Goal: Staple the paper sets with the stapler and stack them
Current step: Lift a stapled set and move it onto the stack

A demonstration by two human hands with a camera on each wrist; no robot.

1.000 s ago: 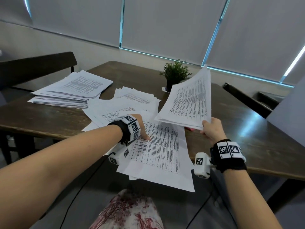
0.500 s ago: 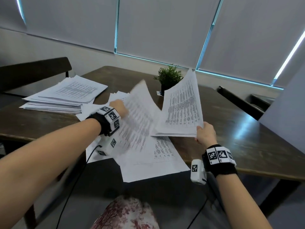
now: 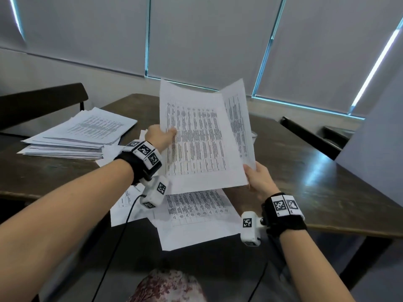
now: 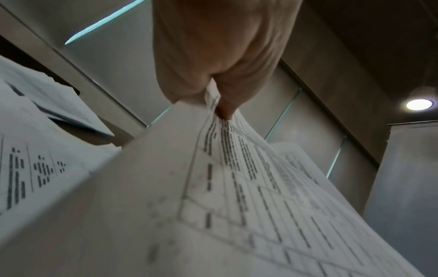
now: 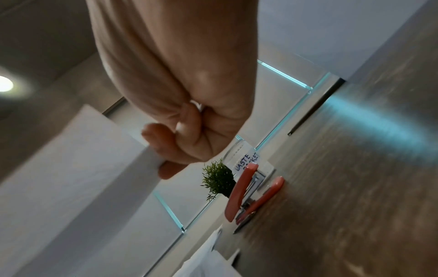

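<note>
The dark wooden table (image 3: 327,192) fills the middle of the head view, and at its ten o'clock corner sits the big finished stack (image 3: 74,136) of printed sheets. Loose sheets (image 3: 196,216) lie at six o'clock, hanging over the near edge beneath the hands.

Above them, at the centre, both hands hold up a paper set (image 3: 196,140). A second ago the right hand alone held a sheaf at one o'clock while the left hand pressed flat on a sheet on the table. Half a second ago the left hand was sweeping that sheet upward. Now the lifted sheet lies against the front of the sheaf, tilted towards the person, with the rear pages fanning out at the top right.

The left hand (image 3: 160,136) pinches the set's left edge between thumb and fingers, as the left wrist view confirms. The right hand (image 3: 259,182) grips the lower right corner, its fingers curled under the paper and thumb on the front.

So the set seems newly gathered but not yet squared; the edges probably need tapping level before stapling.

The stapler (image 5: 251,195), salmon-coloured and gaping open, rests on the table at about one o'clock from the right hand. It is hidden behind the paper in the head view. Just beyond it stand a small potted plant (image 5: 218,180) and a clear container (image 5: 249,159) with a handwritten label.
</note>
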